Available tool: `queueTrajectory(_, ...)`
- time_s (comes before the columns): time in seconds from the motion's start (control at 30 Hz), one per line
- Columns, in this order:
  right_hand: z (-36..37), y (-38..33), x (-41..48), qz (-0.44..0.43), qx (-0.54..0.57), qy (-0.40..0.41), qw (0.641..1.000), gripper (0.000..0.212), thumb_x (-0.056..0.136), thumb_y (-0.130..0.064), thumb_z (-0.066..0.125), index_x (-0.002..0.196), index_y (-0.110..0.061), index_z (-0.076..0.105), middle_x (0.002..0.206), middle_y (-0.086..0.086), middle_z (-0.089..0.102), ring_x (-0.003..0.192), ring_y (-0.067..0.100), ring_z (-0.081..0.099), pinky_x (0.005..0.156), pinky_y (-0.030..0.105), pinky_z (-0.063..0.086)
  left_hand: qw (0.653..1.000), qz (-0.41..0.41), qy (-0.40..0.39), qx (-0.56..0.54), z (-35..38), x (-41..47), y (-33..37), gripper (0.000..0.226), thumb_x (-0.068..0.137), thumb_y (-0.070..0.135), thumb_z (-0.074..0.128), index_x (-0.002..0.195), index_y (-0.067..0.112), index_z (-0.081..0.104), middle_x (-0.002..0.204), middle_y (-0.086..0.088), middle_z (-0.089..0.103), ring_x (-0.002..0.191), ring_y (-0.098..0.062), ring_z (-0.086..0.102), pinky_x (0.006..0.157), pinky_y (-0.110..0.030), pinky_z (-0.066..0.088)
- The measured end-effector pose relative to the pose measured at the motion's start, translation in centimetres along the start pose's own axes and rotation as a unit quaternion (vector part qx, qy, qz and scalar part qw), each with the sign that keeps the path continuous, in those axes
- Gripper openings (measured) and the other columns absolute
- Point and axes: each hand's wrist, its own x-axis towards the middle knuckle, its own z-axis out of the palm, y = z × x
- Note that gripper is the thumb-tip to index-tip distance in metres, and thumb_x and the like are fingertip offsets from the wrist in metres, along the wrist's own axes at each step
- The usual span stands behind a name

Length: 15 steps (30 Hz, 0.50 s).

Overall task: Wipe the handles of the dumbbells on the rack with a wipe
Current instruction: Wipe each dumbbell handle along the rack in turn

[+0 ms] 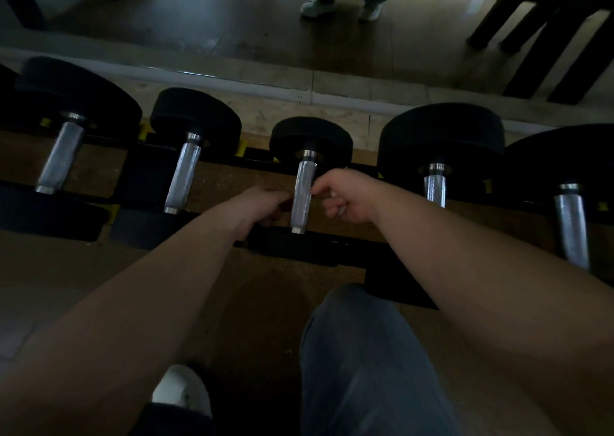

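Several black dumbbells with silver knurled handles lie side by side on a low black and yellow rack [159,173]. My hands sit on either side of the middle dumbbell's handle [304,183]. My left hand [265,204] has its fingers curled and pinched against the handle's left side. My right hand [344,196] does the same on the right side. Each hand seems to pinch one end of a pale wipe [300,208] laid over the handle. In the dim light the wipe is hard to tell from the metal.
Neighbouring handles lie to the left [182,173] and to the right [435,186]. A mirror behind the rack reflects a person's white shoes [317,6]. My jeans-clad knee [358,336] and white shoe [179,389] are below, on brown flooring.
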Motion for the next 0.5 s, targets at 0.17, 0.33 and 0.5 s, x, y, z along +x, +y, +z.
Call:
queueTrajectory(0.17, 0.0, -0.1, -0.1, 0.011, -0.015, -0.002, 1.000, 0.025, 0.093, -0.007, 0.062, 0.117, -0.011, 0.066, 0.081, 0.000, 0.065, 0.043, 0.006, 0.029, 0.044, 0.019, 0.032, 0.999, 0.047, 0.005, -0.015, 0.0, 0.7, 0.0, 0.014, 0.097, 0.037, 0.060, 0.111, 0.037, 0.062, 0.106, 0.005, 0.063, 0.092, -0.012, 0.057, 0.082, -0.033, 0.048)
queueTrajectory(0.33, 0.2, -0.2, 0.5, -0.089, -0.090, 0.094, 0.988, 0.020, 0.086, -0.027, 0.077, 0.103, -0.018, 0.071, 0.100, 0.005, 0.073, 0.065, 0.017, 0.059, 0.056, 0.028, 0.039, 0.996, 0.043, -0.029, 0.076, -0.8, 0.7, -0.4, 0.016, 0.097, 0.031, 0.061, 0.109, 0.030, 0.070, 0.111, -0.004, 0.069, 0.098, -0.021, 0.062, 0.080, -0.034, 0.050)
queueTrajectory(0.5, -0.6, -0.8, 0.6, -0.116, -0.100, 0.098, 0.983, 0.025, 0.089, -0.037, 0.076, 0.108, -0.021, 0.071, 0.106, 0.002, 0.071, 0.071, 0.016, 0.052, 0.055, 0.028, 0.039, 0.984, 0.048, -0.083, 0.148, -1.9, 0.3, -0.6, 0.017, 0.096, 0.023, 0.061, 0.110, 0.019, 0.071, 0.101, -0.003, 0.071, 0.092, -0.018, 0.066, 0.072, -0.031, 0.049)
